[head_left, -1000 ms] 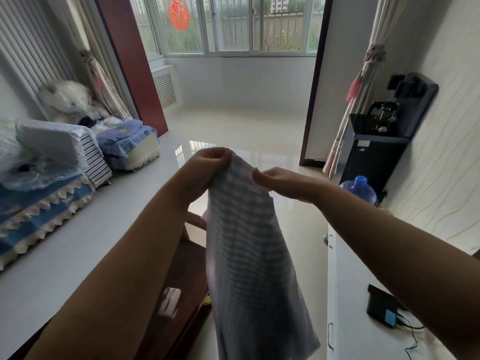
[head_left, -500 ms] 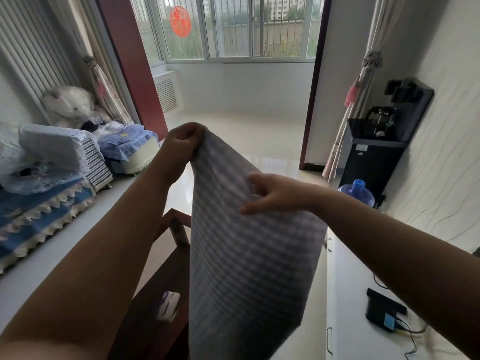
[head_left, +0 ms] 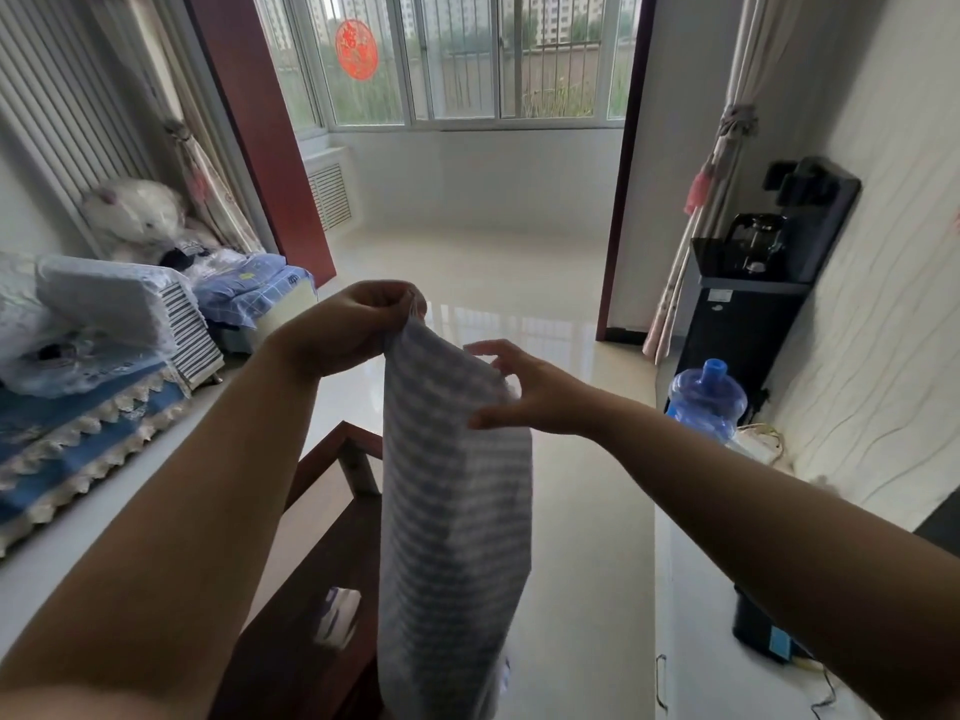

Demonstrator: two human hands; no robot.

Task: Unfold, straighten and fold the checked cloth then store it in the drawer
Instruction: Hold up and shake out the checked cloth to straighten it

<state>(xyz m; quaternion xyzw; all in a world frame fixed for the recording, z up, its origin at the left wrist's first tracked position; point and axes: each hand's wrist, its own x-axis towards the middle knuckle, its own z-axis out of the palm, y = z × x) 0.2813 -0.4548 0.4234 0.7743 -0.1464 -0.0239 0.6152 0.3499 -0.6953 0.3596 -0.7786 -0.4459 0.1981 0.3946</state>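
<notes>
The checked cloth (head_left: pixel 452 522), blue-grey and white, hangs straight down in the air in front of me. My left hand (head_left: pixel 353 330) pinches its top corner in a closed fist. My right hand (head_left: pixel 524 392) lies against the cloth's upper right edge, fingers spread apart, thumb low; whether it grips the fabric is unclear. The cloth's lower end runs out of the frame. No drawer front is clearly in view, only a white cabinet (head_left: pixel 696 631) with handles at the lower right.
A dark wooden table (head_left: pixel 311 589) stands below the cloth, with a small white packet (head_left: pixel 337 613) on it. At left a couch (head_left: pixel 78 433) carries bedding and a plush toy. At right are a black water dispenser (head_left: pixel 748 324), a blue bottle (head_left: pixel 706 402) and a black device (head_left: pixel 763 631).
The cloth, spread wide half a second ago, now hangs narrow again. My left hand has come down. My right hand's fingers have spread along the cloth's right edge.
</notes>
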